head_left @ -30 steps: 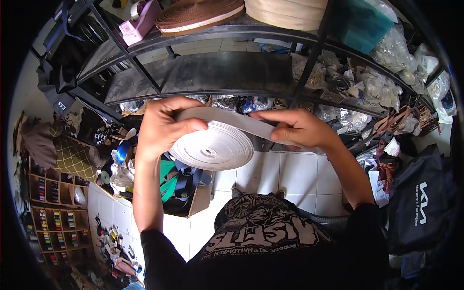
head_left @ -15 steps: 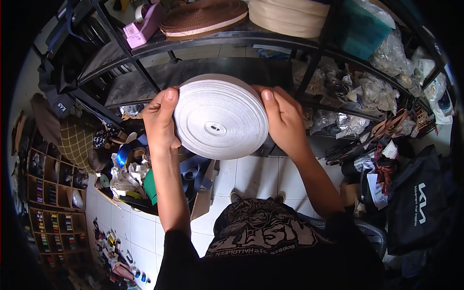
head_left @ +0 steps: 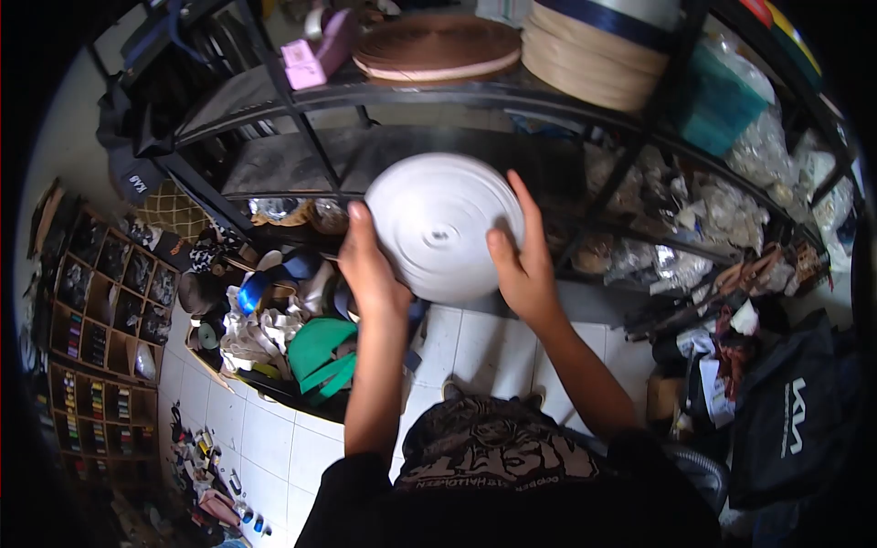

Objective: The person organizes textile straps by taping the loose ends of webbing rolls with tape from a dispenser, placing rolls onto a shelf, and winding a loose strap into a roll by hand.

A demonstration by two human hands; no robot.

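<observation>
A flat, round roll of white webbing [head_left: 429,196] is held between my two hands, its coiled face and small centre hole turned up towards me. My left hand [head_left: 373,274] presses against the roll's left edge, thumb pointing up and the other fingers mostly hidden. On the opposite side my right hand [head_left: 525,274] grips the rim, with its thumb lying over the coiled face and its fingers along the outer edge. Motion blurs the roll slightly.
A black metal shelf [head_left: 411,95] in front carries a brown webbing roll [head_left: 438,44], a pink tape dispenser [head_left: 315,59] and cream rolls [head_left: 589,59]. Below left is a box with green strapping [head_left: 320,356]. A black bag [head_left: 781,420] stands right.
The view has shifted, and the roll now appears farther right. My right thumb has come onto the roll's face; both hands sit lower along its sides.
</observation>
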